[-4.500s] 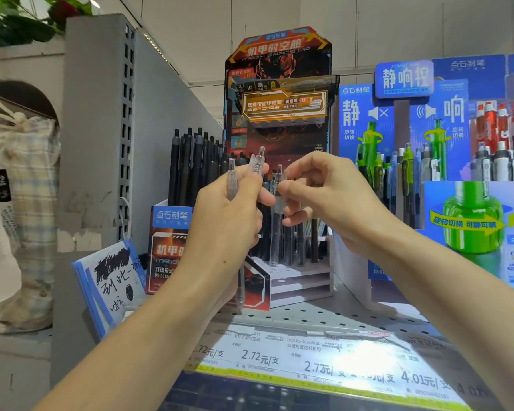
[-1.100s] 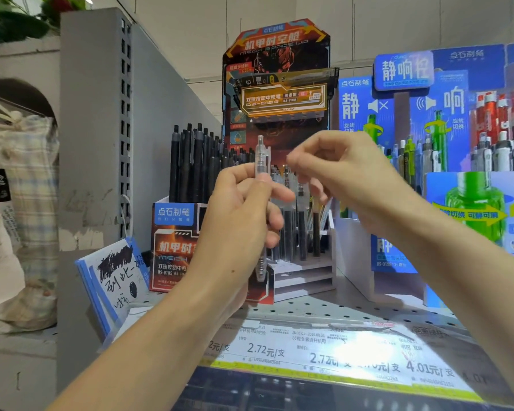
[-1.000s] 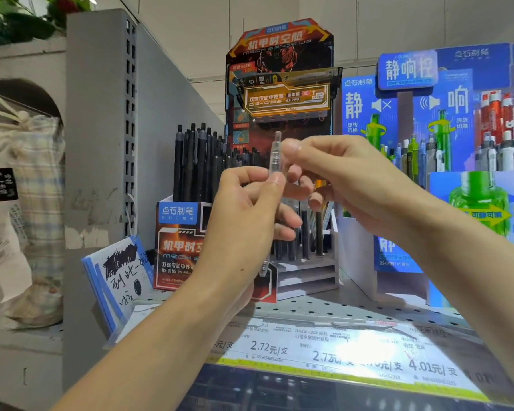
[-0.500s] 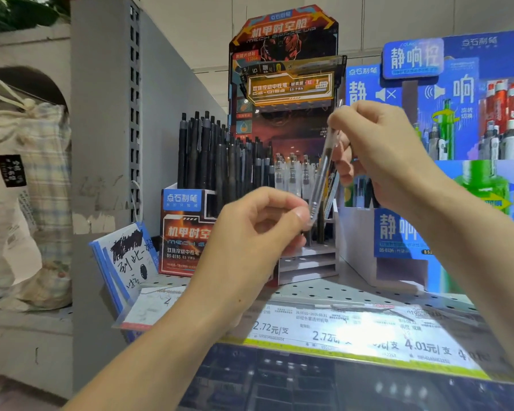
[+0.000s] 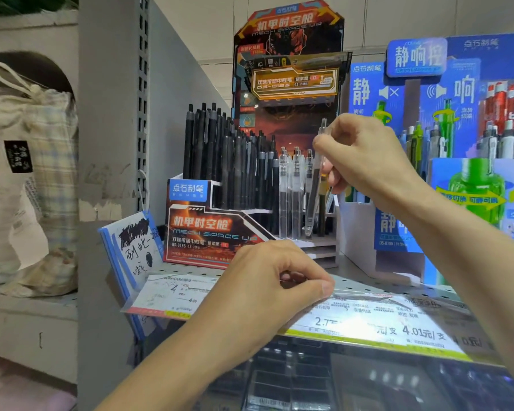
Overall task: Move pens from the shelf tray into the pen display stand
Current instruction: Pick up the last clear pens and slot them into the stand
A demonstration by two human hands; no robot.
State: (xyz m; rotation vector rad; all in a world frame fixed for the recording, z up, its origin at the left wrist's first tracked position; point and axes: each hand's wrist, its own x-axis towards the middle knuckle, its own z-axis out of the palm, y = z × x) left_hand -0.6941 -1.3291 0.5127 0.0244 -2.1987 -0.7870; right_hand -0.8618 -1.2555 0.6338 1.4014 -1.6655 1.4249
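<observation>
The pen [image 5: 315, 188] has been passed from the left hand [image 5: 267, 289] to the right hand [image 5: 365, 161] within the last second, and it is now pinched near its top between the right thumb and fingers. It is held nearly upright, slightly tilted, with its tip lowered to the front right part of the stand [image 5: 315, 244], just beside the clear pens [image 5: 291, 197] already standing there. Whether the tip has entered a slot cannot be told. The left hand has been lowered toward the front edge of the shelf [image 5: 368, 287], in front of the stand; its fingers are loosely curled and nothing is seen in them. Half a second ago the pen was carried higher and more tilted, so the insertion is judged to be almost complete. The black pens [image 5: 220, 161] are packed at the stand's back left. The tilt may need to be corrected before release, lest the neighbouring pens be knocked.
</observation>
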